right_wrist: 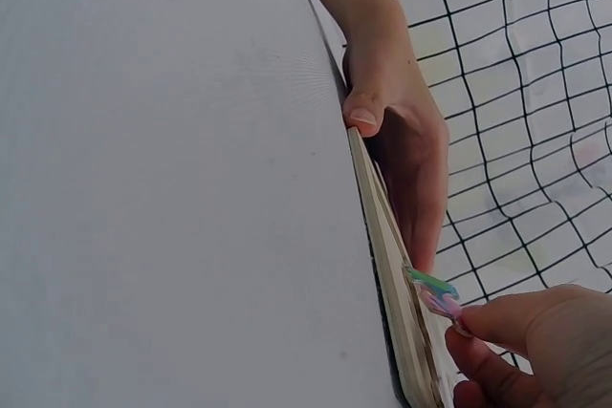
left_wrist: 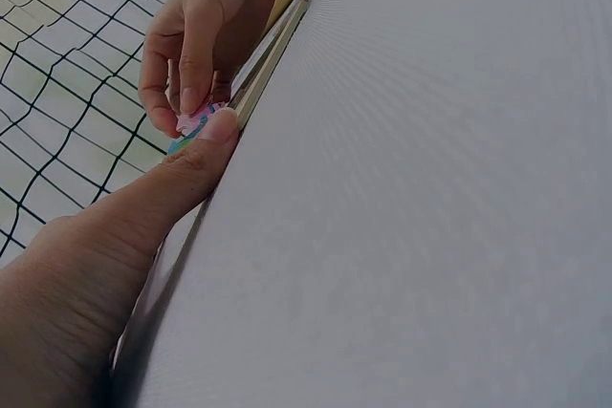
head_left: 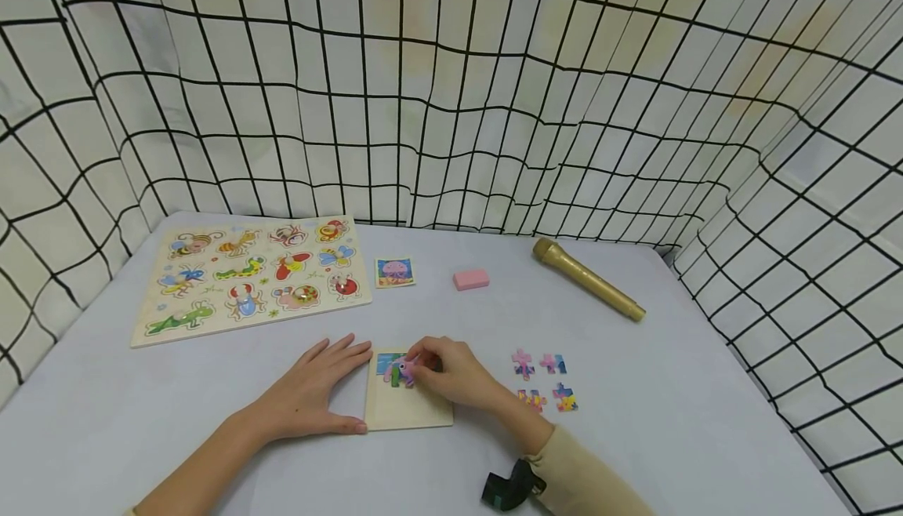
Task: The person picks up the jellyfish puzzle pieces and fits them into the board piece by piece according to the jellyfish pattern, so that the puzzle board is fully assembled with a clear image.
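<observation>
A square wooden puzzle board [head_left: 409,412] lies on the table in the head view, with a blue piece [head_left: 384,361] in its upper left corner. My left hand [head_left: 299,398] is spread flat, its thumb and a fingertip touching the board's left edge. Over the top of the board, my right hand [head_left: 451,371] pinches a pink and green jigsaw piece [head_left: 400,373] between thumb and fingers. The right wrist view shows this piece [right_wrist: 438,295] tilted above the board's surface; whether it touches the board is hard to tell. Several loose jigsaw pieces [head_left: 523,364] lie right of the board.
A large wooden insect puzzle [head_left: 275,314] lies at the back left. Beside it are a small jellyfish picture card [head_left: 395,272], a pink block [head_left: 471,279] and a gold microphone [head_left: 592,282]. Black netting [head_left: 423,108] over white cloth surrounds the table's back and sides.
</observation>
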`<action>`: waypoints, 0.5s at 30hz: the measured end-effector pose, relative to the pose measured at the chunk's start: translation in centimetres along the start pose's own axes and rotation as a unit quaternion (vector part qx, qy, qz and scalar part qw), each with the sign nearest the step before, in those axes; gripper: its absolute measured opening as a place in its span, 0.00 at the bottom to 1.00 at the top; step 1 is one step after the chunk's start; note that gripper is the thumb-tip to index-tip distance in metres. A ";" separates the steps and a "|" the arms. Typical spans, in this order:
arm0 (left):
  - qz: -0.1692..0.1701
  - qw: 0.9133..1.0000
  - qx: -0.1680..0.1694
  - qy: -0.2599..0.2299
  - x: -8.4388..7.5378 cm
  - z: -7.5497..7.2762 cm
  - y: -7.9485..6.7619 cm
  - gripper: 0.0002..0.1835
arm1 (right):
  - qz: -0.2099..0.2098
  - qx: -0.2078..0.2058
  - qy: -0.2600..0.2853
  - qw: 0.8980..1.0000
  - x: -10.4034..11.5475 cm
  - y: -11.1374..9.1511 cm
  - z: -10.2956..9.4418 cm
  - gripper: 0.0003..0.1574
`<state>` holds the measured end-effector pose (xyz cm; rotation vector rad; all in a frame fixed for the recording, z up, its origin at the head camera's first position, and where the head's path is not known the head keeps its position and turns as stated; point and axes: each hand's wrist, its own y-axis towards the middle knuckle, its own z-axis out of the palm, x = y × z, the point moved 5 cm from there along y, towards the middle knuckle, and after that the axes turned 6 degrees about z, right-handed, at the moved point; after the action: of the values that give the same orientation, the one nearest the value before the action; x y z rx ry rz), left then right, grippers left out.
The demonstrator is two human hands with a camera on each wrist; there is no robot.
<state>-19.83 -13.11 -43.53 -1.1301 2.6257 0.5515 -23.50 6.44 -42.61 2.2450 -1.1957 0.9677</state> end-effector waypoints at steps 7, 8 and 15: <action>0.018 0.999 -0.024 0.011 0.0 0.0 -0.1 0.53 | -0.005 -0.001 -0.002 1.000 0.6 0.1 0.3 0.06; 0.021 0.999 -0.026 0.012 -0.1 0.0 -0.1 0.53 | -0.004 -0.002 -0.004 1.000 0.7 0.1 0.4 0.06; 0.009 1.000 -0.008 0.007 0.0 0.1 0.0 0.54 | 0.000 -0.016 -0.019 1.000 1.1 0.3 0.9 0.04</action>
<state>-19.82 -13.07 -43.59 -1.1209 2.6493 0.5715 -22.96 5.16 -42.38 2.2481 -1.2180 0.9036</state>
